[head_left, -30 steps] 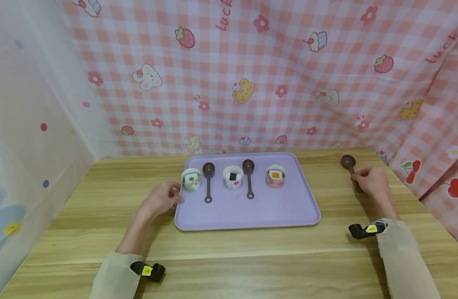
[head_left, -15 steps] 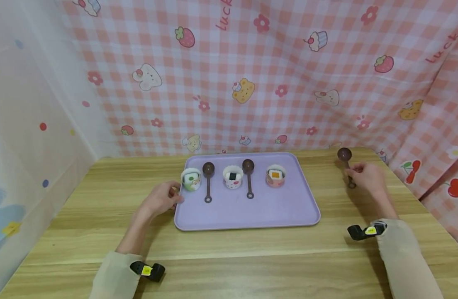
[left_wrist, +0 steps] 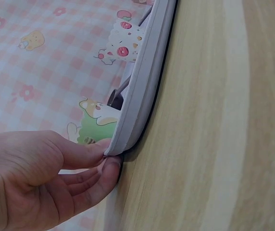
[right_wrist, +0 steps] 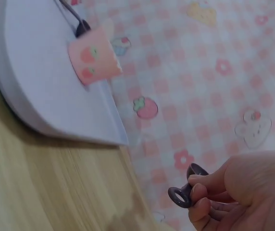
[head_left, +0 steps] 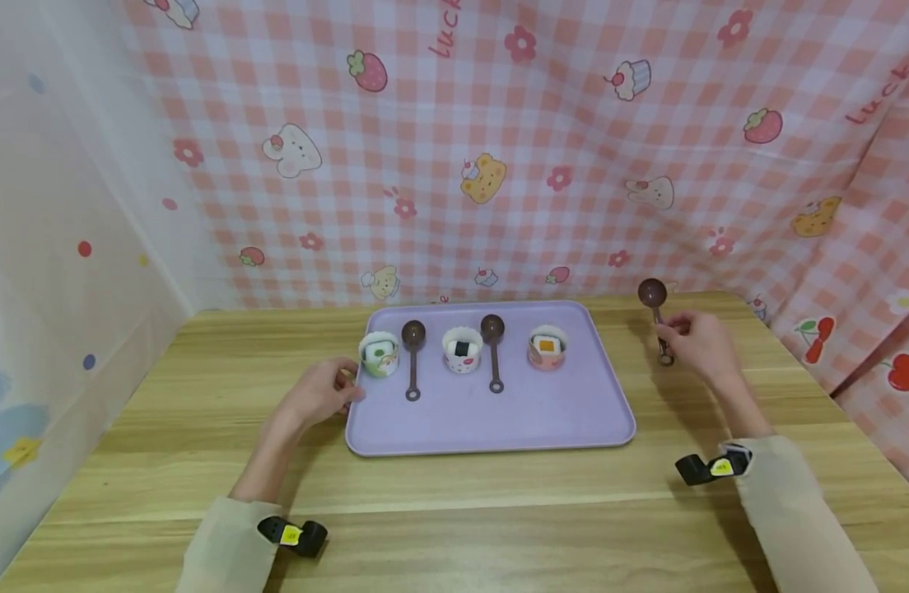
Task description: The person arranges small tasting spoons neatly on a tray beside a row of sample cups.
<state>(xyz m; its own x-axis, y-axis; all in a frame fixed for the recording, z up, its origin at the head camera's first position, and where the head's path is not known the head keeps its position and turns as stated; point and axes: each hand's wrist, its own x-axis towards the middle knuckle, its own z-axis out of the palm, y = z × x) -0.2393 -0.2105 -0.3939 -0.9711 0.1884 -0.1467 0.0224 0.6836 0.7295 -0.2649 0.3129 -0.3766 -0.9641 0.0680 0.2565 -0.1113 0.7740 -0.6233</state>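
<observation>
My right hand (head_left: 699, 346) pinches the handle of a brown measuring spoon (head_left: 653, 294), held above the table to the right of the tray. In the right wrist view the handle's ring pokes out past the fingertips. At the left edge of the lilac tray (head_left: 484, 428), my left hand (head_left: 317, 395) grips the rim between thumb and fingers, as the left wrist view confirms. On the tray stand a green paper cup (head_left: 380, 362), a white patterned cup (head_left: 462, 358) and a pink cup (head_left: 547, 356), each with a small block inside. Two more brown spoons (head_left: 413, 354) lie between the cups.
The tray rests on a wooden table (head_left: 454, 527). A pink checked curtain (head_left: 425, 148) hangs right behind the table's back edge, and a pale sheet (head_left: 76, 206) hangs at the left.
My right hand has lifted the spoon off the table and carried it left toward the tray. The left hand and tray have stayed in place.
</observation>
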